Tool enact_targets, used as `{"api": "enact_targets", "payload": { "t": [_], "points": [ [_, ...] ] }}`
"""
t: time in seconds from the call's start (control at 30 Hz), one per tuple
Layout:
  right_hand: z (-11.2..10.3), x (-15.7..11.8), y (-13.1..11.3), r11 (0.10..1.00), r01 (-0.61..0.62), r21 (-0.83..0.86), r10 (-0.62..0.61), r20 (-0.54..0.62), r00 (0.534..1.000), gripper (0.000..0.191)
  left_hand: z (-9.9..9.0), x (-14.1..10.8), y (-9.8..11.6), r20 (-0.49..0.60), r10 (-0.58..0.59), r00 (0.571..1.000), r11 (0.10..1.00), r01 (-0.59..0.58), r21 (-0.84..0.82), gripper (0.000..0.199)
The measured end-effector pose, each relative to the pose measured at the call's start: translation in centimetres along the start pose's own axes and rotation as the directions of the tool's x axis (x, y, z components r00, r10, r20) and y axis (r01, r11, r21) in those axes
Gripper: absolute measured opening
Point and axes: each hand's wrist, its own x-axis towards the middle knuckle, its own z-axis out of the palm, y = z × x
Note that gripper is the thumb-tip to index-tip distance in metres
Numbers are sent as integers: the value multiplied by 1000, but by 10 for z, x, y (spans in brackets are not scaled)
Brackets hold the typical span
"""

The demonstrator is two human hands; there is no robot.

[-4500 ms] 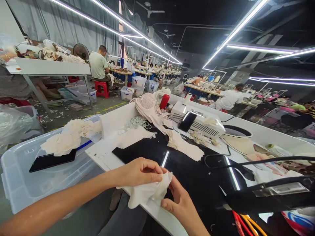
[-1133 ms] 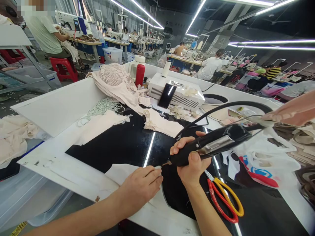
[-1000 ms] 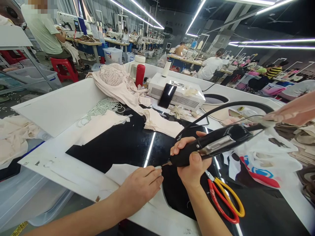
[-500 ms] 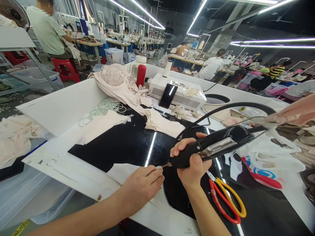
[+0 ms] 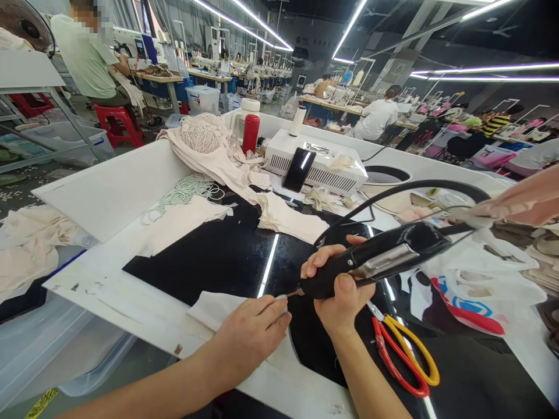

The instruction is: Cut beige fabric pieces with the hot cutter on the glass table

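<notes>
My right hand [image 5: 345,291] is wrapped round a black handheld tool [image 5: 379,256] with a metal lever and a thick black cable. The tool's narrow tip points left and touches or nearly touches the fingertips of my left hand [image 5: 257,326]. Those left fingers are pressed together on a pale fabric piece [image 5: 213,308] at the edge of the black mat [image 5: 196,262]. Just right of my right wrist lie scissors [image 5: 404,355] with red and yellow handles.
Pale fabric pieces [image 5: 288,218], green cord [image 5: 187,195], a phone [image 5: 299,170], a white vented box [image 5: 317,163] and a red bottle [image 5: 250,134] are farther back. A plastic bag [image 5: 480,285] lies right. Another person's hand [image 5: 524,201] shows at the right edge.
The camera view has shifted slightly. Both hands and the tool keep nearly the same position and hold.
</notes>
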Motion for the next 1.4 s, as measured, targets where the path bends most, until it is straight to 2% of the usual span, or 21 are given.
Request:
{"api": "enact_targets", "payload": {
  "t": [0.3, 0.63, 0.97, 1.4],
  "points": [
    [4, 3, -5, 1000, -14, 12, 14, -48, 999, 46, 3, -3, 1, 3, 19, 1000, 1000, -19, 16, 20],
    [5, -1, -3, 999, -38, 4, 38, -36, 999, 46, 0, -2, 1, 56, 8, 998, 1000, -8, 4, 21],
    [5, 3, -8, 999, 10, 38, -8, -36, 999, 45, 1, -4, 1, 40, -2, 999, 1000, 3, -8, 20],
    [6, -1, -4, 1000, -18, 10, 18, -45, 999, 42, 1, -2, 2, 56, -15, 998, 999, 17, -32, 19]
  ]
}}
